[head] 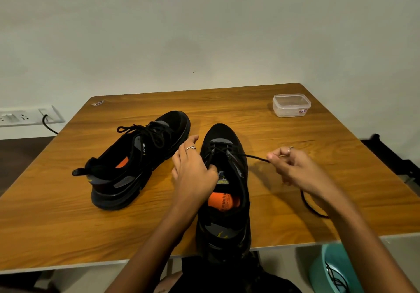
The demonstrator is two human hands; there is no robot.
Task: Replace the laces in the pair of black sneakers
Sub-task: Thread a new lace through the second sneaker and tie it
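Lacing on near sneaker (225,179) partway: left hand (193,174) grips its tongue, right hand (293,167) pinches lace (256,158); far sneaker (136,158) laced.

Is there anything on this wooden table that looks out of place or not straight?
Only slightly: the far black sneaker lies turned at an angle, while the near black sneaker points straight away and its heel overhangs the wooden table's front edge. Nothing spilled or damaged.
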